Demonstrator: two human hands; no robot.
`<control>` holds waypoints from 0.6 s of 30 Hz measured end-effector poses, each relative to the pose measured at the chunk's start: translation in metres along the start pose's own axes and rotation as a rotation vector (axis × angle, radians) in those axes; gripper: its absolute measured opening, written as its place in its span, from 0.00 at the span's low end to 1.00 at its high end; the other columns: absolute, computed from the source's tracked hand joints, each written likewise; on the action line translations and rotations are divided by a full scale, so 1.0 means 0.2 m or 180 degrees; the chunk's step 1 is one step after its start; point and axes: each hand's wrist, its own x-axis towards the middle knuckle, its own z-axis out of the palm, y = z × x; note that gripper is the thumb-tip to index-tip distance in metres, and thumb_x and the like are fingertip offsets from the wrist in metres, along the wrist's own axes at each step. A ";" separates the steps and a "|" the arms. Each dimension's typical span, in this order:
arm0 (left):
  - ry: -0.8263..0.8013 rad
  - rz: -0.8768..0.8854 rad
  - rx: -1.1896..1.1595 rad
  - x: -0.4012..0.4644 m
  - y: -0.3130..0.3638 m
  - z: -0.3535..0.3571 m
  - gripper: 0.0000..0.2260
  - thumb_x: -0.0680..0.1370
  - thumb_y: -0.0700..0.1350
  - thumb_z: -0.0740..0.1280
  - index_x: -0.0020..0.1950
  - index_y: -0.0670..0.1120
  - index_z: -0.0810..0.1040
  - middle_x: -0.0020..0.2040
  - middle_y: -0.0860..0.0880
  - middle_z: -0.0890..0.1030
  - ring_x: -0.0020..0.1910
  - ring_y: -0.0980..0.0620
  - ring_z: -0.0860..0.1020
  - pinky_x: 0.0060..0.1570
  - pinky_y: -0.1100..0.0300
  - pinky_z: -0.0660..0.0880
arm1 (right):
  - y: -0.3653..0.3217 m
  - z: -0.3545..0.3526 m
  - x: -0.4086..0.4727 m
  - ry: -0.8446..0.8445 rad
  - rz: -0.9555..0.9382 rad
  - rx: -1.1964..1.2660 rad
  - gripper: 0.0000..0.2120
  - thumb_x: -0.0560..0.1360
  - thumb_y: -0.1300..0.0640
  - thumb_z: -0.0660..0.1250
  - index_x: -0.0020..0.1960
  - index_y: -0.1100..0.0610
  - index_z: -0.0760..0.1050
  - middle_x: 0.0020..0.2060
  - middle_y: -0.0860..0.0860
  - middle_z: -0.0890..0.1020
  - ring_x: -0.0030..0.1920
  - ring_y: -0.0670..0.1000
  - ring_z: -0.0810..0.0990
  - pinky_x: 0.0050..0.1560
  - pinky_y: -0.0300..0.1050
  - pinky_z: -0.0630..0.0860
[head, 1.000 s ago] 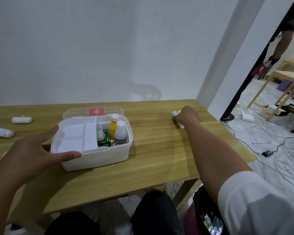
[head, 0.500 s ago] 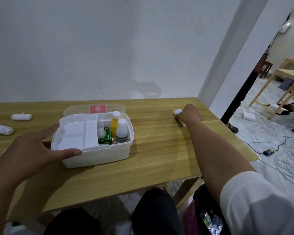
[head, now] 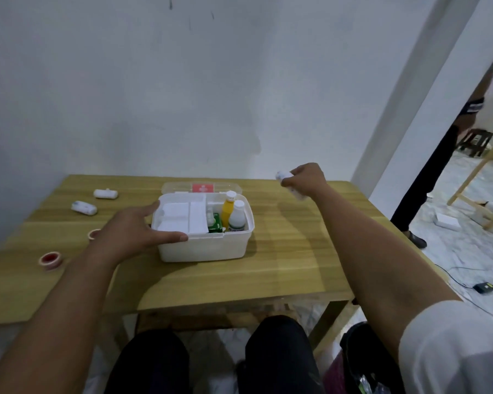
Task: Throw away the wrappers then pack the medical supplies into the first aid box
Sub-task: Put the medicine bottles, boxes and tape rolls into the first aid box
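Observation:
A white first aid box [head: 205, 248] stands open in the middle of the wooden table [head: 291, 265], its clear lid [head: 182, 187] lying behind it. Inside are a white tray, a green carton, a yellow bottle [head: 228, 209] and a white bottle [head: 237, 216]. My left hand [head: 134, 231] rests spread against the box's left front corner, thumb on the rim. My right hand [head: 305, 180] is raised above the table's far right, shut on a white bandage roll [head: 283, 175]. Two more white rolls [head: 106, 193] [head: 83, 207] and two tape rolls [head: 50, 259] [head: 94, 234] lie at the left.
A dark waste bin [head: 365, 371] holding wrappers stands on the floor by my right knee. Beyond the table's right edge a person stands in the doorway, with cables, a small black device [head: 485, 287] and wooden furniture on the floor.
My right hand has lifted the white bandage roll off the table's far right. The camera tilted back, so the tape rolls at the left came into view. My left hand stays on the box.

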 end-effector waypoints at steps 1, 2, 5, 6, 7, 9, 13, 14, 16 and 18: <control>0.0009 0.0036 -0.0035 -0.01 0.01 0.00 0.55 0.57 0.70 0.78 0.80 0.53 0.65 0.76 0.45 0.71 0.73 0.42 0.71 0.66 0.43 0.72 | -0.06 0.01 -0.03 -0.0027 -0.0074 0.0054 0.14 0.67 0.54 0.79 0.47 0.62 0.85 0.38 0.53 0.84 0.37 0.49 0.82 0.36 0.40 0.74; 0.0029 0.0059 -0.0046 -0.02 0.02 0.00 0.53 0.59 0.68 0.79 0.80 0.52 0.66 0.77 0.45 0.70 0.73 0.42 0.70 0.66 0.45 0.72 | -0.11 0.02 -0.06 -0.0051 -0.0152 0.0105 0.13 0.66 0.54 0.79 0.45 0.62 0.85 0.36 0.52 0.83 0.35 0.49 0.80 0.35 0.40 0.74; 0.0018 0.0072 -0.0059 -0.03 0.03 -0.02 0.53 0.60 0.67 0.80 0.80 0.51 0.66 0.77 0.45 0.70 0.73 0.42 0.70 0.67 0.45 0.72 | -0.26 0.06 -0.15 -0.0113 -0.0356 0.0291 0.12 0.65 0.53 0.79 0.38 0.63 0.84 0.31 0.52 0.79 0.32 0.48 0.77 0.35 0.42 0.72; -0.0002 0.0071 -0.0045 -0.04 0.03 -0.03 0.53 0.60 0.67 0.80 0.80 0.50 0.66 0.77 0.45 0.69 0.74 0.42 0.70 0.68 0.44 0.71 | -0.30 0.08 -0.19 -0.0136 -0.0404 0.0348 0.13 0.65 0.53 0.79 0.39 0.63 0.85 0.32 0.52 0.80 0.32 0.48 0.78 0.35 0.42 0.72; -0.0015 0.0070 -0.0050 -0.04 0.03 -0.03 0.54 0.60 0.67 0.80 0.80 0.49 0.66 0.77 0.45 0.69 0.74 0.43 0.69 0.68 0.44 0.71 | -0.33 0.09 -0.22 -0.0168 -0.0446 0.0406 0.13 0.65 0.52 0.80 0.40 0.63 0.86 0.33 0.52 0.82 0.33 0.48 0.79 0.36 0.42 0.73; -0.0012 0.0089 -0.0077 -0.05 0.04 -0.04 0.54 0.60 0.67 0.81 0.80 0.48 0.66 0.77 0.46 0.69 0.74 0.43 0.69 0.69 0.46 0.70 | -0.38 0.12 -0.29 -0.0253 -0.0522 0.0548 0.14 0.66 0.53 0.80 0.44 0.63 0.87 0.36 0.53 0.84 0.35 0.48 0.81 0.38 0.43 0.76; -0.0045 0.0086 -0.0142 -0.06 0.04 -0.04 0.55 0.59 0.67 0.81 0.80 0.47 0.66 0.77 0.46 0.70 0.72 0.44 0.72 0.67 0.47 0.72 | -0.43 0.16 -0.41 -0.0377 -0.0665 0.0823 0.13 0.68 0.53 0.81 0.48 0.61 0.88 0.38 0.52 0.85 0.37 0.48 0.82 0.39 0.43 0.78; -0.0052 0.0080 -0.0155 -0.06 0.03 -0.04 0.56 0.58 0.67 0.81 0.80 0.47 0.66 0.76 0.46 0.71 0.71 0.43 0.73 0.67 0.47 0.72 | -0.43 0.16 -0.44 -0.0391 -0.0678 0.0865 0.14 0.68 0.53 0.81 0.49 0.60 0.88 0.39 0.51 0.85 0.38 0.48 0.82 0.39 0.42 0.78; -0.0075 0.0066 -0.0142 -0.06 0.03 -0.03 0.56 0.58 0.68 0.81 0.80 0.47 0.66 0.76 0.46 0.72 0.69 0.43 0.75 0.65 0.46 0.74 | -0.43 0.16 -0.48 -0.0449 -0.0687 0.0932 0.17 0.69 0.53 0.80 0.56 0.59 0.86 0.44 0.50 0.86 0.42 0.48 0.84 0.37 0.40 0.78; -0.0085 0.0056 -0.0124 -0.06 0.03 -0.03 0.57 0.57 0.70 0.80 0.80 0.48 0.66 0.74 0.46 0.74 0.64 0.42 0.79 0.63 0.45 0.76 | -0.41 0.16 -0.51 -0.0537 -0.0661 0.0996 0.24 0.70 0.54 0.81 0.63 0.59 0.83 0.51 0.52 0.86 0.48 0.50 0.84 0.40 0.41 0.78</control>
